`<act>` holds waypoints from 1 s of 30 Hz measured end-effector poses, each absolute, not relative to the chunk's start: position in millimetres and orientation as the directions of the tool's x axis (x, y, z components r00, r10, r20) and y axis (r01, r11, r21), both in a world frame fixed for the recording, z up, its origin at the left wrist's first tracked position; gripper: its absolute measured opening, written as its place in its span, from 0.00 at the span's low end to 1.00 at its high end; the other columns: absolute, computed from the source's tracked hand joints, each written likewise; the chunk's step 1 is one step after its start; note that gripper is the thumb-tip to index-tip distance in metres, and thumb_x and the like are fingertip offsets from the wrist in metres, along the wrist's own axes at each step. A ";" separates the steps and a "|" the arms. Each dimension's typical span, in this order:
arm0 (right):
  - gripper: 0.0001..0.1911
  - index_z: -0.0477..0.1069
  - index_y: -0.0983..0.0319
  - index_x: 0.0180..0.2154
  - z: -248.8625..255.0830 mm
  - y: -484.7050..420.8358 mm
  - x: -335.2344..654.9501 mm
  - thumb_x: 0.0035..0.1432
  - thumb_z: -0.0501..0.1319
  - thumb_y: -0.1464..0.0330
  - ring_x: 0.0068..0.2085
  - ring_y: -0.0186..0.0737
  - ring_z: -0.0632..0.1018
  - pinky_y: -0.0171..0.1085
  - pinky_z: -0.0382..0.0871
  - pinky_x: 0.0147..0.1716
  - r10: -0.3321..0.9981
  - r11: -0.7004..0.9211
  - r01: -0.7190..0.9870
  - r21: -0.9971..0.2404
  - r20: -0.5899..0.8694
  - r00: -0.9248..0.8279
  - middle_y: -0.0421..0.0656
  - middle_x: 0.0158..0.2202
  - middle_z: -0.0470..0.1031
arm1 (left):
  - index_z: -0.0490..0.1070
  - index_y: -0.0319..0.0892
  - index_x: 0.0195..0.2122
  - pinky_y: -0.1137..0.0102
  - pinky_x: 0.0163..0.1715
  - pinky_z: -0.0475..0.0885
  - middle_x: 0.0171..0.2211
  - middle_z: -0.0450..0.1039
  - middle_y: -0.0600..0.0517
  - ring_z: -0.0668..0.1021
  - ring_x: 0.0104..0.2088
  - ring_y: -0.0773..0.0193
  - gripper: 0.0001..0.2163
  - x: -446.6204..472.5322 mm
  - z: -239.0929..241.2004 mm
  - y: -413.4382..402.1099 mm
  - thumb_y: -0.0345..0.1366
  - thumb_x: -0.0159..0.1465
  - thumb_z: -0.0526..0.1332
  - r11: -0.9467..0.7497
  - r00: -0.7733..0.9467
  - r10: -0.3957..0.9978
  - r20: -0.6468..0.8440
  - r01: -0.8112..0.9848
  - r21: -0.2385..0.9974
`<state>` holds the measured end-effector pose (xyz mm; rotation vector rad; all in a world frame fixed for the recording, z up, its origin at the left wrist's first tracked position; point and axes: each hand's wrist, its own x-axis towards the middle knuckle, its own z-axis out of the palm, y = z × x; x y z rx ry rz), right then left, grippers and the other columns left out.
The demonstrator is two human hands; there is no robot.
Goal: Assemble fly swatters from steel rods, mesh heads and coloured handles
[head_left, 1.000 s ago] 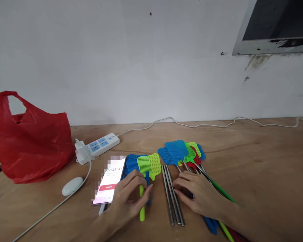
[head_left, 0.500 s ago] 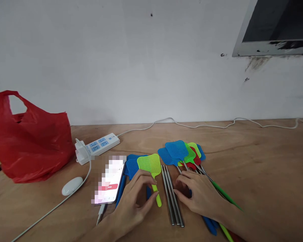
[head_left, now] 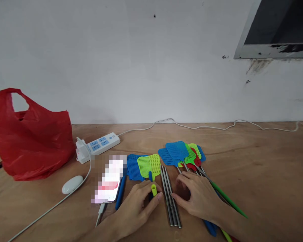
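My left hand (head_left: 138,208) is closed in a pinch on a yellow-green plastic handle (head_left: 154,190), its open end tilted up toward me. Just beyond it lie a yellow-green swatter head (head_left: 148,165) and blue swatter heads (head_left: 132,168). Three bare metal rods (head_left: 170,196) lie side by side between my hands. My right hand (head_left: 199,198) rests palm down with fingers curled beside the rods, its fingertips touching the rightmost one. Under and beyond that hand is a pile of assembled fly swatters (head_left: 183,153) in blue, green and red.
A phone (head_left: 108,183) lies left of my left hand with a blue handle (head_left: 120,193) beside it. Farther left are a white mouse-shaped object (head_left: 72,184), a power strip (head_left: 98,143) and a red plastic bag (head_left: 30,137). A white cable (head_left: 217,125) runs along the wall.
My left hand has turned the yellow-green handle from lying flat to pointing its end up toward me, and drawn it closer to the rods. My right hand barely moved.
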<state>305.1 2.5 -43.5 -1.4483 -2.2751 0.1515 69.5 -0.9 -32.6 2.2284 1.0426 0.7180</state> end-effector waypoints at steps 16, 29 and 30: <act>0.06 0.64 0.59 0.26 -50.6 1.5 300.3 0.50 0.61 0.70 0.29 0.42 0.74 0.38 0.54 0.28 0.903 0.375 0.882 -0.285 0.327 -0.279 0.40 0.27 0.73 | 0.70 0.44 0.36 0.65 0.29 0.63 0.29 0.75 0.49 0.78 0.31 0.53 0.14 67.4 -38.0 7.4 0.40 0.74 0.48 -0.475 0.459 0.880 0.123 0.841 0.258; 0.08 0.62 0.59 0.24 -50.9 4.4 303.6 0.50 0.61 0.71 0.28 0.41 0.73 0.38 0.52 0.26 0.910 0.355 0.890 -0.287 0.324 -0.259 0.40 0.25 0.73 | 0.73 0.42 0.38 0.67 0.23 0.60 0.30 0.80 0.46 0.82 0.30 0.50 0.14 66.1 -33.6 13.2 0.37 0.73 0.49 -0.333 0.333 0.943 0.019 0.943 0.018; 0.08 0.62 0.59 0.24 -50.7 4.4 303.7 0.50 0.61 0.71 0.28 0.41 0.73 0.38 0.52 0.26 0.911 0.355 0.892 -0.281 0.320 -0.261 0.40 0.26 0.72 | 0.73 0.43 0.37 0.67 0.24 0.60 0.29 0.80 0.46 0.82 0.30 0.50 0.14 65.8 -34.0 13.1 0.37 0.73 0.49 -0.340 0.340 0.940 0.023 0.940 0.027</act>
